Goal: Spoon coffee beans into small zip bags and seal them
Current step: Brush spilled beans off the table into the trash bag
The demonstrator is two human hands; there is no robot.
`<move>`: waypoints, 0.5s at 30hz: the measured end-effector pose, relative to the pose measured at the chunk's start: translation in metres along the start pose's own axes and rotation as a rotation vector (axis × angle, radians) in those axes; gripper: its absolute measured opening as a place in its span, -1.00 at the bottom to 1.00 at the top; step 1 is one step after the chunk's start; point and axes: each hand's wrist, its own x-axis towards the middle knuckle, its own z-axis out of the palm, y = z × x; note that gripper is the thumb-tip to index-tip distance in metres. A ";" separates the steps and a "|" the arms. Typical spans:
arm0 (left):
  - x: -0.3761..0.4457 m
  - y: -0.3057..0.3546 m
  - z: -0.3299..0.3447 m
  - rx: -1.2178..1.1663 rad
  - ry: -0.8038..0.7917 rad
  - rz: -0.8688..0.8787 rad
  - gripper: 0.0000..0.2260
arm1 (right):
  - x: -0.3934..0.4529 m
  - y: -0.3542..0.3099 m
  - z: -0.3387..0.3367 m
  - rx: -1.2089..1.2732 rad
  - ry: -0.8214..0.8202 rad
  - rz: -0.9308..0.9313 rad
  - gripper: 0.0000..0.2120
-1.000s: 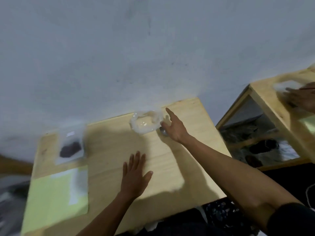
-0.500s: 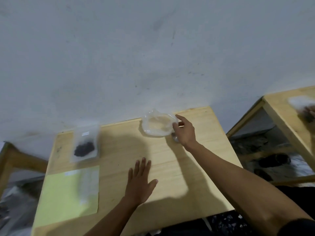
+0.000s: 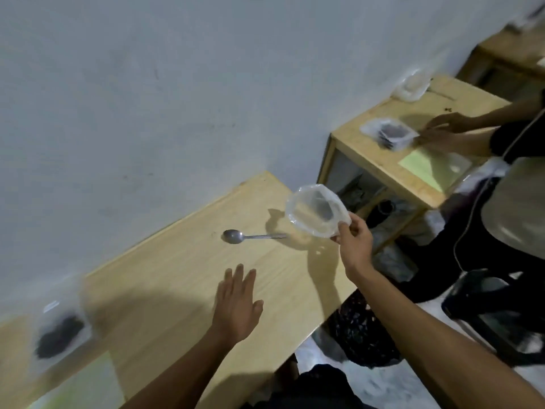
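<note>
A person's right hand [image 3: 355, 240] pinches a crumpled clear plastic bag [image 3: 317, 214] by its lower rim, holding it in the air above the right edge of the pale wooden tabletop [image 3: 177, 278].

The left hand [image 3: 236, 305] rests flat near the tabletop's front edge, fingers straight and slightly spread. A small metal spoon [image 3: 234, 236] lies toward the back edge, bowl to the left, handle pointing at the raised bag. At the left edge sits a blurred clear zip bag holding dark coffee beans [image 3: 57, 335], apparently sealed, with a pale green sheet [image 3: 85, 388] at the front-left corner. At a neighbouring wooden table [image 3: 380, 160], another person's hands [image 3: 442, 128] are beside a similar filled bag [image 3: 389, 134].
</note>
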 end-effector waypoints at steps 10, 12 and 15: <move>0.038 0.075 0.010 -0.029 -0.058 0.325 -0.38 | -0.017 0.053 -0.156 -0.005 0.577 0.233 -0.73; 0.040 0.081 0.016 -0.009 -0.086 0.335 -0.36 | -0.023 0.070 -0.174 -0.021 0.631 0.307 -0.79; 0.040 0.083 0.023 0.009 -0.099 0.350 -0.30 | -0.032 0.103 -0.192 -0.036 0.648 0.431 -0.72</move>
